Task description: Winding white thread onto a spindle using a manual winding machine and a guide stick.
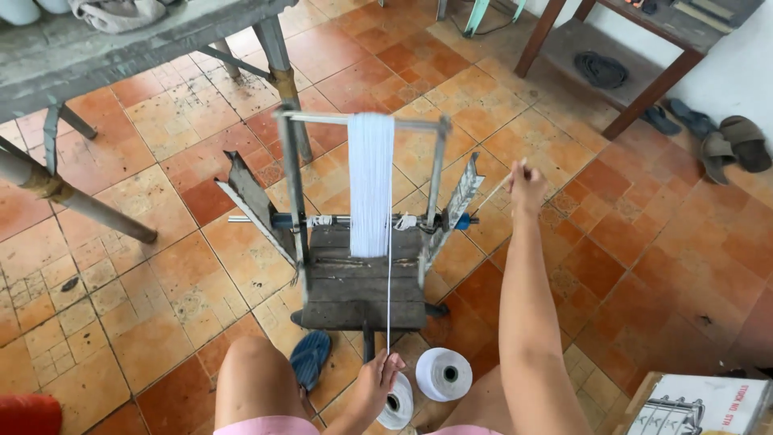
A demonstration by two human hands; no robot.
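Winding step: right hand (525, 185) grips the crank stick (495, 192), left hand (378, 379) pinches the white thread (390, 298) feeding the reel (370, 193); next calls for steady tension.

Two thread cones (444, 374), one winder (364, 225), maybe three sandals (745, 142).

Pink shorts (270, 424) — bare arms

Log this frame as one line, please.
left hand: pinches white thread | right hand: grips thin stick | winding frame: white yarn band
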